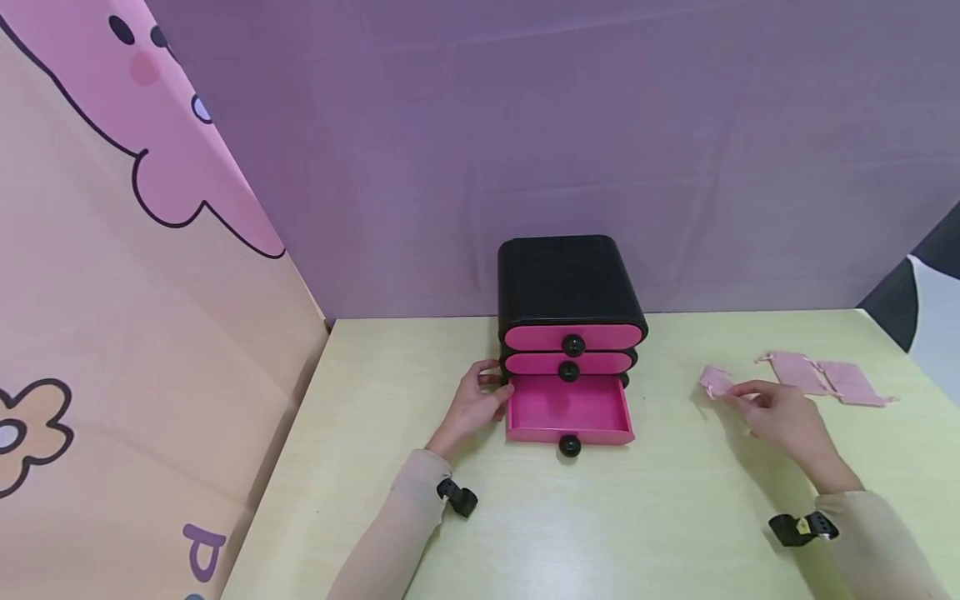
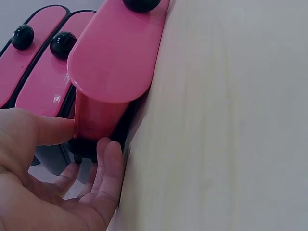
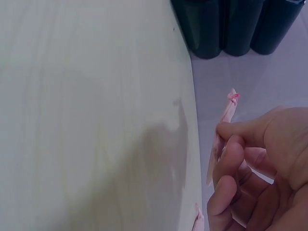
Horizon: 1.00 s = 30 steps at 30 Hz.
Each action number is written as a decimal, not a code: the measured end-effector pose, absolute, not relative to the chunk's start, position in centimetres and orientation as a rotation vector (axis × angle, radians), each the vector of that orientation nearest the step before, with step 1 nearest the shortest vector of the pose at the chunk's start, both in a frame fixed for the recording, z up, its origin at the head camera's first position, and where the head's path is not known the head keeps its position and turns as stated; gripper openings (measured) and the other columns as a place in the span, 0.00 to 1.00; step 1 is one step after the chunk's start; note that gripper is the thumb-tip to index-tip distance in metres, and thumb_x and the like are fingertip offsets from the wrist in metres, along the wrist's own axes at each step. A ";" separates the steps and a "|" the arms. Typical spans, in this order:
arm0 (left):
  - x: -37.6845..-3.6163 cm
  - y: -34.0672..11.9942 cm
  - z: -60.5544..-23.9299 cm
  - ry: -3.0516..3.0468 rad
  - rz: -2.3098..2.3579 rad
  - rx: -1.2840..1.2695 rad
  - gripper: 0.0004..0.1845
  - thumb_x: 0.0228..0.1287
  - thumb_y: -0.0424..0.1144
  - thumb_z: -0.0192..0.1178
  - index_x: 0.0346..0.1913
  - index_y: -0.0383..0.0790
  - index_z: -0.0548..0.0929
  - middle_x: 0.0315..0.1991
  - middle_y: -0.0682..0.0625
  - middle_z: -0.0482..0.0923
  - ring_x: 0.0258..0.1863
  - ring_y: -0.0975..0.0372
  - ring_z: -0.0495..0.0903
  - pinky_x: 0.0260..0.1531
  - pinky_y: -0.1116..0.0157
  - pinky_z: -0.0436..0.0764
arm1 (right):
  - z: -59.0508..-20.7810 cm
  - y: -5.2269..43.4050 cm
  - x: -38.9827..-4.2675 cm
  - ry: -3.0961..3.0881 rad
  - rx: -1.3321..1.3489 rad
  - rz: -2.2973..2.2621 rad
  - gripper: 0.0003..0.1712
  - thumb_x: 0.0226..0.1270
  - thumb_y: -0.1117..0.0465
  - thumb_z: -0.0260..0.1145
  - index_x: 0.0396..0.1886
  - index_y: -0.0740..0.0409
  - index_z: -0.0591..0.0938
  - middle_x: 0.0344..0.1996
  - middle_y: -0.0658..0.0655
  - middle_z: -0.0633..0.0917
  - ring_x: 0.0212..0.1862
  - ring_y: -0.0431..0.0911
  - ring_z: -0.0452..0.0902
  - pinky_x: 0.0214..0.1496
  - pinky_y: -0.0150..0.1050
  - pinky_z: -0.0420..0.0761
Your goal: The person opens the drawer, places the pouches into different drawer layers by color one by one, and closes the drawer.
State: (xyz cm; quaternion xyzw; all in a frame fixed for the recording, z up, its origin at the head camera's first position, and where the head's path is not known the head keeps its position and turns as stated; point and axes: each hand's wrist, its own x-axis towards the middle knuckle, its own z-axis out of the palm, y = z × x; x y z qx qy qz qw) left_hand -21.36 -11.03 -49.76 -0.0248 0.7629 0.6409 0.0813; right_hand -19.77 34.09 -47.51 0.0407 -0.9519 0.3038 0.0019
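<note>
A small black chest (image 1: pixel 566 279) with three pink drawers stands at the middle of the pale table (image 1: pixel 615 517). Its bottom drawer (image 1: pixel 568 410) is pulled out and looks empty. My left hand (image 1: pixel 475 406) rests against the chest's left side beside that drawer; in the left wrist view the left hand's fingers (image 2: pixel 108 166) lie straight along the black base and the thumb touches the drawer's pink side (image 2: pixel 96 118). My right hand (image 1: pixel 776 412) pinches a small pink drawstring pouch (image 1: pixel 716 382) between thumb and fingers, lifted off the table, right of the chest. The pouch (image 3: pixel 225 120) shows edge-on.
Two more pink pouches (image 1: pixel 798 371) (image 1: pixel 851 383) lie on the table at the far right. A purple cloth backdrop (image 1: pixel 525 142) hangs behind the chest, and a cartoon-printed panel (image 1: pixel 112 292) walls the left side.
</note>
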 end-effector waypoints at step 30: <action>-21.4 -10.9 -49.9 2.286 1.918 -0.098 0.30 0.74 0.36 0.65 0.75 0.38 0.69 0.65 0.34 0.78 0.34 0.60 0.81 0.32 0.68 0.84 | -45.8 29.1 -17.7 -2.952 0.250 1.038 0.19 0.81 0.51 0.64 0.52 0.63 0.88 0.26 0.57 0.85 0.21 0.39 0.75 0.22 0.35 0.72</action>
